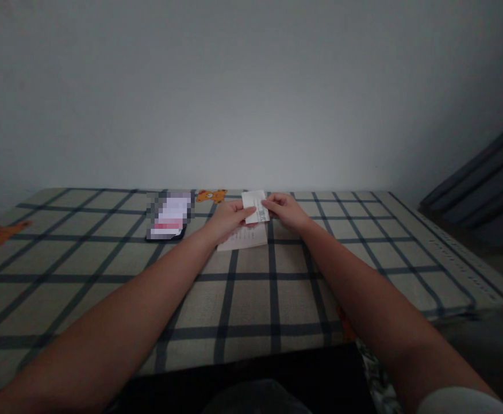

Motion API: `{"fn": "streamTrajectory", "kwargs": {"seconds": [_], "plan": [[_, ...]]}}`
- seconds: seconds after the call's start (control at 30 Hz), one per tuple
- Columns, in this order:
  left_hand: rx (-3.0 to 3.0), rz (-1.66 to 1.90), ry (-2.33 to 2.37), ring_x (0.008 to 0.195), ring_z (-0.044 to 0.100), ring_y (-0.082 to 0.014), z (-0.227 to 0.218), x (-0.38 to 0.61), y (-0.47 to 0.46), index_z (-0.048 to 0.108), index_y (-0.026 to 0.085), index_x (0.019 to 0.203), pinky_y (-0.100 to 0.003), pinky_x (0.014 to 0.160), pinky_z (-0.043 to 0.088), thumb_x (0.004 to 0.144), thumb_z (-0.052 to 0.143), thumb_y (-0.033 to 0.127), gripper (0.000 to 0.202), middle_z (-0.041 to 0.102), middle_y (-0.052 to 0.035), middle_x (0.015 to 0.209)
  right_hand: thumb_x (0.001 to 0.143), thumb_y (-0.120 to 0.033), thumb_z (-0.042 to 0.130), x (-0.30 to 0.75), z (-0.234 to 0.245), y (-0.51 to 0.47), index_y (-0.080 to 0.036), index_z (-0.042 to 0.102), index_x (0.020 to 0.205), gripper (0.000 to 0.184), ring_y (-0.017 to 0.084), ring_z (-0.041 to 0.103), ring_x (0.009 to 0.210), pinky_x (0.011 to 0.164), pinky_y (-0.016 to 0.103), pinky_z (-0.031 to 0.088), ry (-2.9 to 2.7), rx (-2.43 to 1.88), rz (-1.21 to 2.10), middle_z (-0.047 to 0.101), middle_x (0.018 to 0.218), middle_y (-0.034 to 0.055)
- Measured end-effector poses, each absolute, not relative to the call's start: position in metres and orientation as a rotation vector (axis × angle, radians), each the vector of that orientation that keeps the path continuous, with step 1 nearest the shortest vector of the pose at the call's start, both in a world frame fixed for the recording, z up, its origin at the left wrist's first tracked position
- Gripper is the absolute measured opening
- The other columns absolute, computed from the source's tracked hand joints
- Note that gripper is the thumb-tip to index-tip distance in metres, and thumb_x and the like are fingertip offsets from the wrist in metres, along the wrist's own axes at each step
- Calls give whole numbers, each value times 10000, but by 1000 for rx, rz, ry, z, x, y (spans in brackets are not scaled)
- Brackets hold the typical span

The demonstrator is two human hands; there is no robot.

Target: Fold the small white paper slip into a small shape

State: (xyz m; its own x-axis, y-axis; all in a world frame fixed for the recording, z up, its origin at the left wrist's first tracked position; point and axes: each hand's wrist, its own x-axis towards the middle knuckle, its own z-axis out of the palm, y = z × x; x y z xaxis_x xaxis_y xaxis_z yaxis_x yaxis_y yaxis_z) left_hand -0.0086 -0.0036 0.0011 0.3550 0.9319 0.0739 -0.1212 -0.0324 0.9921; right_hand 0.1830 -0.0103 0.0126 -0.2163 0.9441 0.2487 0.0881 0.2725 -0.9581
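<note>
While the left hand (229, 219) and right hand (288, 211) pinch one slip (253, 200), one sheet (249, 237) and one phone (171, 215) lie nearby.

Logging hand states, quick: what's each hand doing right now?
Left hand: closed, pinching the small white paper at its left side.
Right hand: closed, pinching the same paper's right edge.

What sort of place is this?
Probably a room in someone's home: there's a checked cloth with orange cartoon animals on it, a smartphone lying on top, and what looks like a dark curtain at the right.
</note>
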Motion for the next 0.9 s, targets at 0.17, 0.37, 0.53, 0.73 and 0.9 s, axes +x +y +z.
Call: {"fn": "streamTrajectory", "kwargs": {"seconds": [0.17, 0.37, 0.53, 0.73, 0.9], "plan": [[1268, 1079, 836, 608, 624, -147, 0, -8, -4, 756, 132, 844, -276, 602, 472, 710, 786, 326, 238, 712, -67, 740, 720, -506, 732, 182, 18, -14, -184, 563, 643, 371, 96, 481, 577, 592, 254, 423, -1581, -954, 1091, 542, 599, -30], [1306, 1036, 836, 606, 624, -151, 1, -11, -4, 749, 123, 834, -280, 601, 470, 697, 797, 364, 281, 722, -74, 748, 712, -545, 725, 182, 11, -9, -184, 590, 710, 386, 111, 542, 606, 617, 264, 456, -1473, -947, 1210, 594, 654, -15], [1341, 1006, 839, 582, 605, -140, 0, -10, -5, 747, 131, 829, -268, 573, 445, 698, 783, 358, 264, 709, -62, 713, 755, -513, 700, 185, 8, -6, -182, 552, 636, 382, 97, 518, 577, 594, 246, 423, -1539, -948, 1077, 571, 605, -24], [1371, 1002, 845, 626, 618, -142, 2, -10, -7, 751, 137, 847, -271, 612, 458, 679, 764, 336, 261, 721, -52, 755, 731, -569, 683, 184, 8, -5, -184, 560, 632, 416, 106, 533, 561, 586, 255, 446, -1480, -941, 1148, 589, 583, -13], [1403, 1056, 935, 629, 621, -152, -4, -10, -1, 753, 127, 871, -269, 595, 453, 691, 747, 348, 285, 724, -70, 776, 750, -546, 675, 184, 11, -6, -170, 601, 621, 405, 111, 549, 563, 591, 263, 454, -1528, -986, 1081, 608, 580, 11]]}}
